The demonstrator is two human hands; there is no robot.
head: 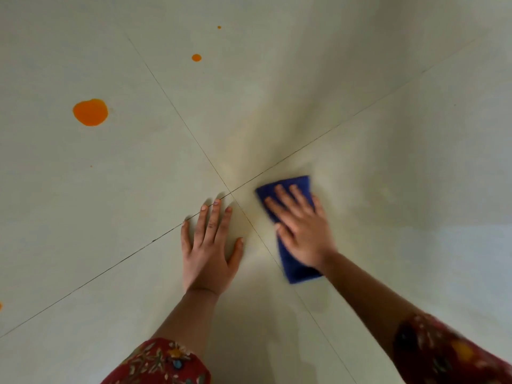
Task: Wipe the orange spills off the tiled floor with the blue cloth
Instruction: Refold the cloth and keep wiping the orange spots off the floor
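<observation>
My right hand presses flat, fingers straight, on the folded blue cloth, which lies on the pale tiled floor just right of where four tiles meet. My left hand rests flat on the floor beside it, fingers spread, holding nothing. A large orange spill sits far to the upper left. A smaller orange drop and a tiny one lie farther away. A faint yellowish smear covers the floor above the cloth.
Dark grout lines cross at a joint between my hands. A tiny orange speck lies on the left tile, and an orange trace shows at the left edge. My red patterned sleeves fill the bottom corners.
</observation>
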